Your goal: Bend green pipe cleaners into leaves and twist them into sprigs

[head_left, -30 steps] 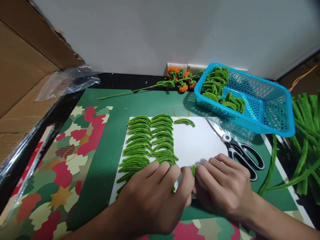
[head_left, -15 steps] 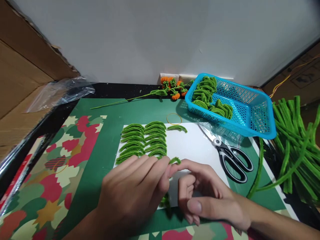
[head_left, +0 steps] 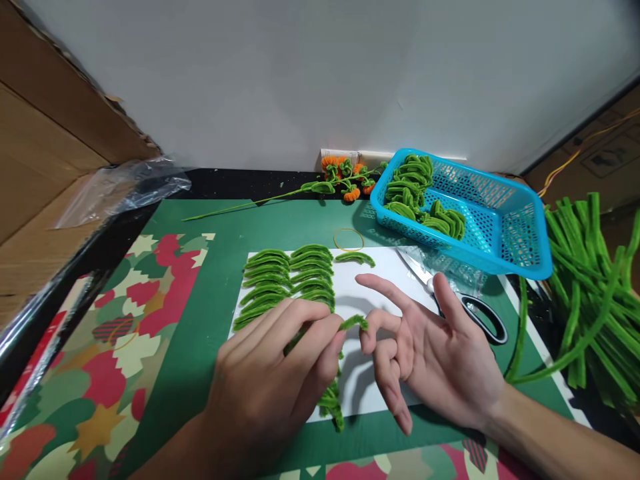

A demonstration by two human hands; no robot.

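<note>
Pinched between the thumb and fingers of my left hand (head_left: 277,373) is a short green fuzzy stem piece (head_left: 354,323), its curled tip sticking out to the right. My right hand (head_left: 425,353) is palm up just right of that tip, fingers spread, holding nothing. Two columns of curved green pieces (head_left: 267,273) lie on a white sheet (head_left: 395,287), partly covered by my left hand. One single curved piece (head_left: 355,257) rests near the sheet's top edge. More green pieces (head_left: 329,400) show below my left hand.
Scissors (head_left: 483,319) lie behind my right hand. A blue basket (head_left: 500,260) holds green pieces at the back right, beside a bundle of long green stems (head_left: 600,293). A rubber band (head_left: 349,230), an orange-flowered stem (head_left: 280,195) and a plastic bag (head_left: 125,190) lie farther back.
My right hand has turned palm up and its fingers have spread, moving off the green piece. My left hand has shifted slightly right, still pinching the piece.
</note>
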